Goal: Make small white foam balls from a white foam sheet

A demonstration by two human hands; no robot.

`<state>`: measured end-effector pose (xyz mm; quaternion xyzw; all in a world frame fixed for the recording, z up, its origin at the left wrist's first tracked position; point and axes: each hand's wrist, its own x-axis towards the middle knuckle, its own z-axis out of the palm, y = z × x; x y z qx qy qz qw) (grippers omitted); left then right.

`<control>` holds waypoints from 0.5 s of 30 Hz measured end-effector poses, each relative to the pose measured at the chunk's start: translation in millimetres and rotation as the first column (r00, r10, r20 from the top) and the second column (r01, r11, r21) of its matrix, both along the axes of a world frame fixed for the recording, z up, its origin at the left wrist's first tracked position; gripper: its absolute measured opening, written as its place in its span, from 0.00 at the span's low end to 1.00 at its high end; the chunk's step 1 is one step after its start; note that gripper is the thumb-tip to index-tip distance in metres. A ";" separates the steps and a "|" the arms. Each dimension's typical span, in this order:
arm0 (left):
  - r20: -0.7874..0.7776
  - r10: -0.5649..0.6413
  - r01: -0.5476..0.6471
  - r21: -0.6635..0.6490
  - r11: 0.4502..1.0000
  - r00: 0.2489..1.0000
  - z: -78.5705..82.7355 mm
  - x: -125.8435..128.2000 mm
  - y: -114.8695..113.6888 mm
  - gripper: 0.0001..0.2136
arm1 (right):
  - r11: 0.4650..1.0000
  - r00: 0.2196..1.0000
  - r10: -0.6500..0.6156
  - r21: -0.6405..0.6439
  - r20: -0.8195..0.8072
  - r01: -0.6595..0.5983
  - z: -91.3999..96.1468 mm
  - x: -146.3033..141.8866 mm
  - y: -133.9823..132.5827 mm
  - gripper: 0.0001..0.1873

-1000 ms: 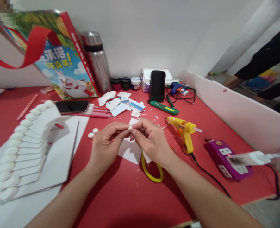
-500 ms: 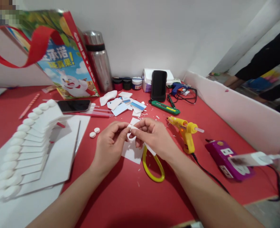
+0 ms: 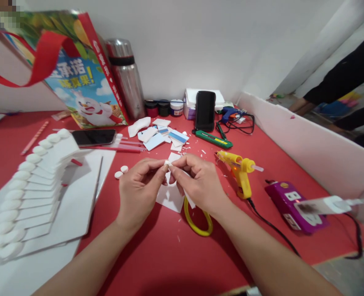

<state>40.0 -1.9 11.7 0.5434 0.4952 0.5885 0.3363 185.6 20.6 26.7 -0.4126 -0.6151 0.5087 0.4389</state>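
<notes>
A small white piece (image 3: 167,163) is pinched between the fingertips of both my hands; its exact kind is too small to make out. My left hand (image 3: 138,187) grips it from the left with thumb and forefinger. From the other side my right hand (image 3: 200,181) closes on it too. Beneath them lies a white sheet (image 3: 171,199) on the red table. A yellow loop-shaped handle (image 3: 199,230) lies partly hidden under my right hand. Two small white discs (image 3: 121,172) rest beside my left hand.
A curved white stepped model (image 3: 35,193) edged with discs stands at left. White offcuts (image 3: 157,137), a green cutter (image 3: 214,139) and a phone (image 3: 93,137) lie behind. To the right are a yellow glue gun (image 3: 239,170) and a purple power strip (image 3: 295,207). Another person's limbs show at far right.
My fingertips have drawn closer together around the white piece, and less of it shows. The view has shifted slightly; the things on the table stay where they were.
</notes>
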 end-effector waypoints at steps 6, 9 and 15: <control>-0.267 0.087 -0.018 0.250 0.968 0.960 -5.4 -1.1 -2.7 0.05 | 1.000 0.999 -0.031 0.007 0.012 0.031 -3.3 3.0 0.0 0.09; -0.207 0.007 0.031 0.179 0.983 0.978 -3.7 -3.2 -2.4 0.05 | 0.999 1.000 -0.013 0.050 0.024 0.012 -2.4 6.8 0.9 0.08; -0.143 -0.211 0.217 0.032 0.976 0.967 1.8 -13.6 4.0 0.05 | 0.997 0.998 0.065 0.030 -0.013 -0.065 0.0 9.6 3.4 0.08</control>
